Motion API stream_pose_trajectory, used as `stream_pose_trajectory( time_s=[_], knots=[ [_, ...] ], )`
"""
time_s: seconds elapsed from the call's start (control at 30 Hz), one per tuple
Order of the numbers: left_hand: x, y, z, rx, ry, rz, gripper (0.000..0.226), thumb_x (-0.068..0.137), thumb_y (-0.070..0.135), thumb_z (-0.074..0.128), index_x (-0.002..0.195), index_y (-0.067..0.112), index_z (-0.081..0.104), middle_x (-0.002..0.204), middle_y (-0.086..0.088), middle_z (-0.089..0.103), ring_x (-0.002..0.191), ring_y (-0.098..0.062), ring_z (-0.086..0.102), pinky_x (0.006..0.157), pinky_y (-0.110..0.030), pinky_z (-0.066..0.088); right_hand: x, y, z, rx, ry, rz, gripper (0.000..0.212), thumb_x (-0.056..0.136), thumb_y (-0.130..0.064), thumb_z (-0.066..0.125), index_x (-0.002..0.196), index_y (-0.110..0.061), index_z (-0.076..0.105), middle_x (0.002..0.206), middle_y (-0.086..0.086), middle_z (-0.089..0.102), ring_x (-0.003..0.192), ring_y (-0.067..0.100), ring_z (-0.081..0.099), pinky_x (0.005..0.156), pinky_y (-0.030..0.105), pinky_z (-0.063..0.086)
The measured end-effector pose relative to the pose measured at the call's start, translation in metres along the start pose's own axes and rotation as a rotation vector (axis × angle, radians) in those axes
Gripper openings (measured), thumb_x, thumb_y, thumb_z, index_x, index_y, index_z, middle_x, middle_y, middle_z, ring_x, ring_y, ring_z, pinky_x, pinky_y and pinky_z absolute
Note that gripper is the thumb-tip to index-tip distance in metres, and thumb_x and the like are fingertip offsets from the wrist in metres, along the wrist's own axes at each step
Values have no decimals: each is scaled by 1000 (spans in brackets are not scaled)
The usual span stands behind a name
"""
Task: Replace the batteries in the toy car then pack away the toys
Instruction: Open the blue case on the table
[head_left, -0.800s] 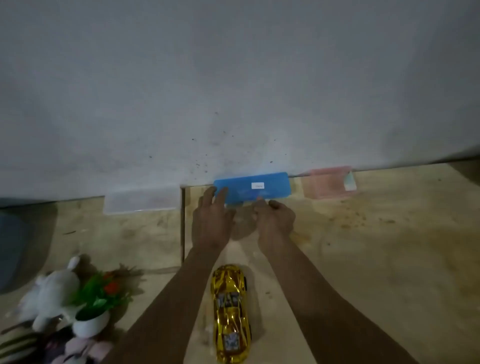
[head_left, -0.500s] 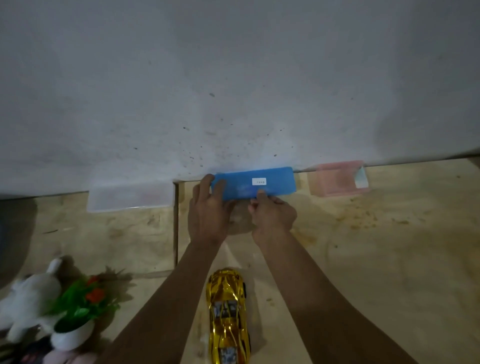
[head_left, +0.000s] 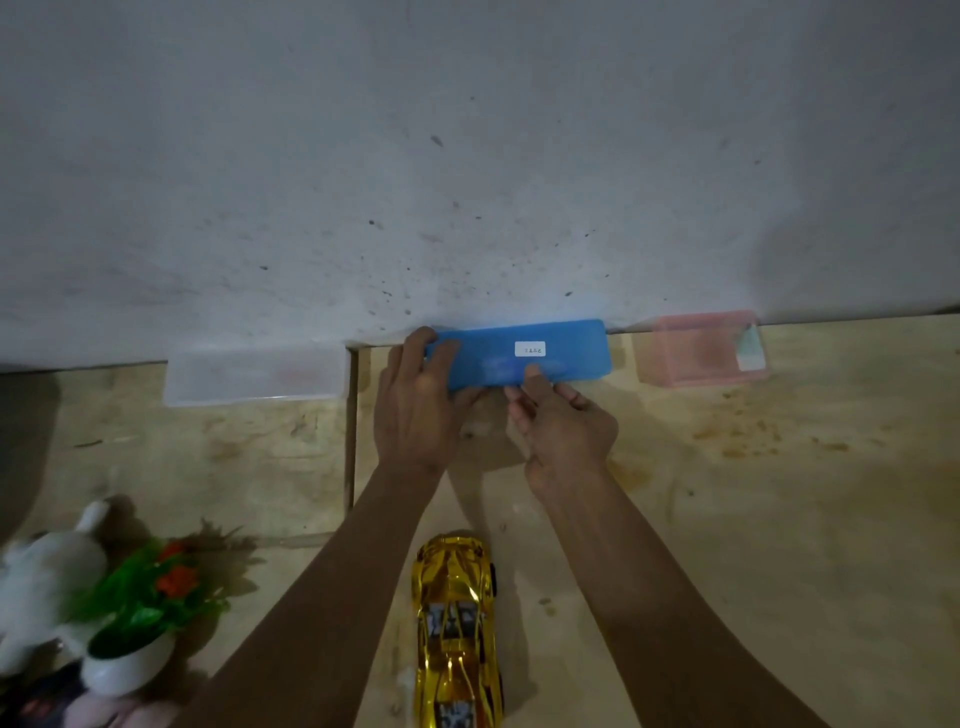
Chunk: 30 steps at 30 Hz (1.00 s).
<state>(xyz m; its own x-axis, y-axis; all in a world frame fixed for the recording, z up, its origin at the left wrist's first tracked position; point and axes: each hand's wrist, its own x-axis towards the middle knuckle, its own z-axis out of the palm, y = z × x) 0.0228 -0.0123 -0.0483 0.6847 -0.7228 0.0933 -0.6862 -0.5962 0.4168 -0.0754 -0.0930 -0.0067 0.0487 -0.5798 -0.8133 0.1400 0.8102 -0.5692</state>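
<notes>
Hands (head_left: 415, 410) grip blue box (head_left: 540, 353) (lid shut); contents hidden.

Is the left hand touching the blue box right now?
Touching. The head view shows the left hand with fingers curled over the left end of the blue box, with no gap between them.

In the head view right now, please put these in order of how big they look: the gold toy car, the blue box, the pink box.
1. Gold toy car, though it lies nearest the camera.
2. Blue box, close behind; that order is unsure.
3. Pink box, clearly smallest.
</notes>
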Motion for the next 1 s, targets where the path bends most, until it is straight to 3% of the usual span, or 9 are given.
stream_pose_trajectory(
  time_s=[0.27,0.47,0.7,0.83,1.0],
  knots=[
    [4,4,-2,11,-8,-36,53,73,25,87,118,7,67,126,-15,60,107,-38,61,78,-50,60,3,-3,-3,23,-54,33,31,80,-8,81,106,-2,65,102,14,73,82,21,77,66,27,62],
    [6,11,-8,-9,-24,-66,53,75,26,85,121,7,66,129,-14,58,111,-37,59,77,-45,57,8,-4,-5,-4,-119,50,26,84,-9,77,107,-4,64,106,15,72,89,20,75,83,36,62],
    [7,15,-12,-25,-51,-89,53,79,27,83,124,8,64,133,-12,54,115,-36,56,83,-46,56,6,0,-8,96,-156,69,24,83,-5,77,104,-3,67,108,15,72,93,20,74,78,29,61],
    [8,16,-11,-10,-54,-80,51,79,26,82,123,6,64,131,-14,55,112,-37,56,83,-48,57,3,7,0,56,-100,63,27,85,-5,76,109,-5,64,106,12,72,91,20,74,72,27,61],
    [10,18,-13,14,-62,-84,50,80,22,82,124,6,64,132,-14,55,113,-37,56,84,-50,57,4,6,6,28,-122,42,24,89,-6,71,111,-6,63,110,13,70,95,20,73,80,29,62]
  ],
)
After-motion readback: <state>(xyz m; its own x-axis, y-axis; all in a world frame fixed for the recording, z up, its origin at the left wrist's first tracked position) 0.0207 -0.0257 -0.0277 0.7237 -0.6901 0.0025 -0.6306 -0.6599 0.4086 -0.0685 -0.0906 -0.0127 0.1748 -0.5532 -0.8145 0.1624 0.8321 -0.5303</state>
